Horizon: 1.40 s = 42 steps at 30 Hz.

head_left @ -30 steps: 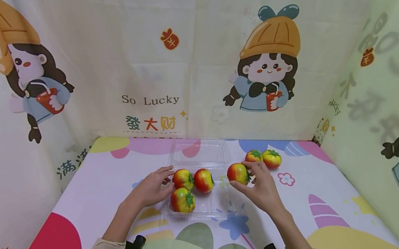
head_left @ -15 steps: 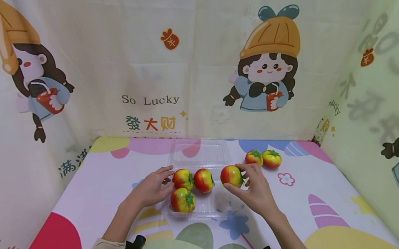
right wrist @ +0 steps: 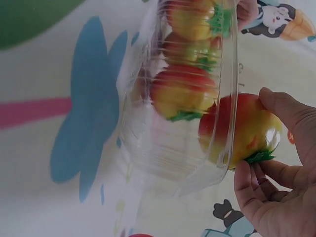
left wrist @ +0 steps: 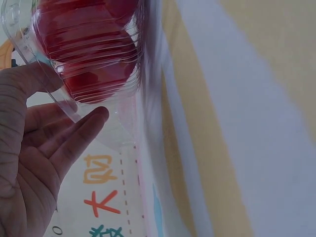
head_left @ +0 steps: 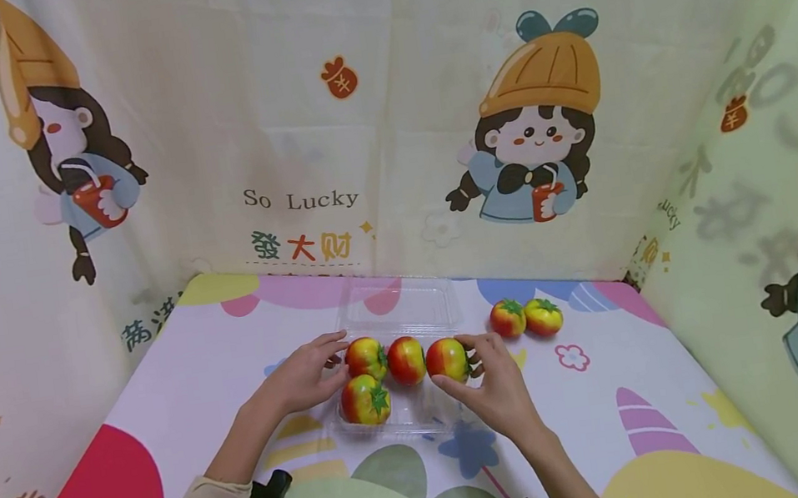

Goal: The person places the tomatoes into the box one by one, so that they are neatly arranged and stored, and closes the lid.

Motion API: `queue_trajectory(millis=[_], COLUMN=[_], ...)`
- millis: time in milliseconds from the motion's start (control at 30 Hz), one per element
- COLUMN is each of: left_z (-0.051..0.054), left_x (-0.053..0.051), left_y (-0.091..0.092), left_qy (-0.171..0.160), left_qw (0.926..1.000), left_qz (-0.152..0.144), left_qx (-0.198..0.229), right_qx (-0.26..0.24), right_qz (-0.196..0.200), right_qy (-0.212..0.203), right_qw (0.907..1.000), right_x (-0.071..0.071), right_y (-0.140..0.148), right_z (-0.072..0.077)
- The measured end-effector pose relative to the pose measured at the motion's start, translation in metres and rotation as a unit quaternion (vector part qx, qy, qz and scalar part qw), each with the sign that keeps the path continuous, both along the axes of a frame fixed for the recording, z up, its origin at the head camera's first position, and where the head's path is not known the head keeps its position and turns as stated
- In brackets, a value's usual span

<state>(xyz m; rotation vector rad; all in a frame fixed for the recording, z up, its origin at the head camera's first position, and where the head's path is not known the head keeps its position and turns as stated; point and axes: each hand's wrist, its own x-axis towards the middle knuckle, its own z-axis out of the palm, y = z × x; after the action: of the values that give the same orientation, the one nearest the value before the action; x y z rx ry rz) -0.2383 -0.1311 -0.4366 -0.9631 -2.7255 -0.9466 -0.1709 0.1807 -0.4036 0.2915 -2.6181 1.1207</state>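
A clear plastic clamshell box [head_left: 420, 408] lies opened on the table, its lid [head_left: 397, 304] folded back. Inside sit three red-and-yellow tomatoes with green tops: one rear left [head_left: 365, 358], one front left [head_left: 365, 401] and one rear middle [head_left: 406, 361]. Another tomato [head_left: 447, 360] is pinched between thumb and fingers of my right hand [head_left: 492, 384] at the box's right part. The right wrist view shows this held tomato [right wrist: 242, 129] partly behind the box rim. My left hand [head_left: 307, 375] rests at the left rim, fingers loosely extended; its thumb [left wrist: 44, 78] touches the plastic.
Two more tomatoes, one redder [head_left: 507, 319] and one yellower [head_left: 544, 317], lie together on the table right of the lid. A patterned cloth [head_left: 238, 405] covers the table. Printed curtains [head_left: 399, 131] stand behind and on both sides.
My right hand has carried its tomato leftward, over the box's right part and close to the rear middle one. My left hand and the other tomatoes have stayed in place.
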Motion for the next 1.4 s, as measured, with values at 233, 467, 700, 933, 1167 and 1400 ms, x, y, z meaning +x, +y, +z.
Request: queue_trajectory(millis=[233, 467, 700, 933, 1167, 1400], left_z=[-0.001, -0.001, -0.001, 0.001, 0.0, 0.001], left_x=[-0.001, -0.001, 0.0, 0.001, 0.001, 0.002], left_y=[0.0, 0.0, 0.0, 0.0, 0.0, 0.0], left_qy=[0.005, 0.009, 0.013, 0.009, 0.003, -0.002], left_qw=[1.0, 0.9999, 0.9999, 0.9999, 1.0, 1.0], left_qz=[-0.001, -0.005, -0.004, -0.001, 0.0, 0.0], left_qx=[0.0, 0.001, 0.002, 0.005, 0.005, 0.003], right_qx=[-0.006, -0.003, 0.001, 0.005, 0.008, 0.009], right_qz=[0.016, 0.028, 0.041, 0.052, 0.059, 0.062], right_qy=[0.001, 0.007, 0.016, 0.011, -0.006, -0.01], right_qw=[0.9999, 0.9996, 0.999, 0.9985, 0.9982, 0.998], right_x=[0.0, 0.002, 0.003, 0.004, 0.005, 0.007], right_y=[-0.006, -0.012, -0.016, -0.019, -0.022, -0.026], right_z=[-0.005, -0.008, -0.012, -0.016, -0.018, -0.018])
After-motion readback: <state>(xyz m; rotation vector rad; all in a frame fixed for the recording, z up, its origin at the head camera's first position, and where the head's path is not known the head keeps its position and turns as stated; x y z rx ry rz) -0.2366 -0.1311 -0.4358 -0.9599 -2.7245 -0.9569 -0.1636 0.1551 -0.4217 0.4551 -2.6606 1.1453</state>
